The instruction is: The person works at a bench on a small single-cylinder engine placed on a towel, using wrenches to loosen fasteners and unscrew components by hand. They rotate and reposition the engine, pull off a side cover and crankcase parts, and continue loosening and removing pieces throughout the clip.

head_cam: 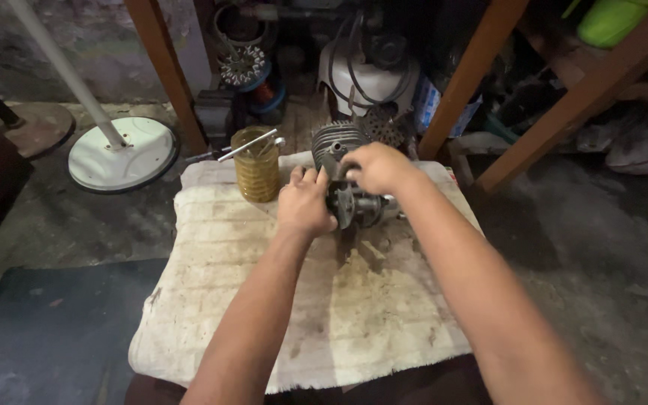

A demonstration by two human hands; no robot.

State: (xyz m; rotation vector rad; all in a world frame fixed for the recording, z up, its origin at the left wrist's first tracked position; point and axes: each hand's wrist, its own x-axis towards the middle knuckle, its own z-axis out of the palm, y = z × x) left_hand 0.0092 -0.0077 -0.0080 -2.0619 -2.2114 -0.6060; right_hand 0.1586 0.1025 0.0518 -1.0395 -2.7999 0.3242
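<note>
Kneeling over dirty white cloth [264,300] on floor. Small finned engine [339,146] sitting at cloth's far edge. My left hand [305,202] curling against its crankcase, bracing it. My right hand [375,166] gripping top of engine. Amber jar [256,165] standing just left. Best keeping brace firm, twisting slowly.
</note>
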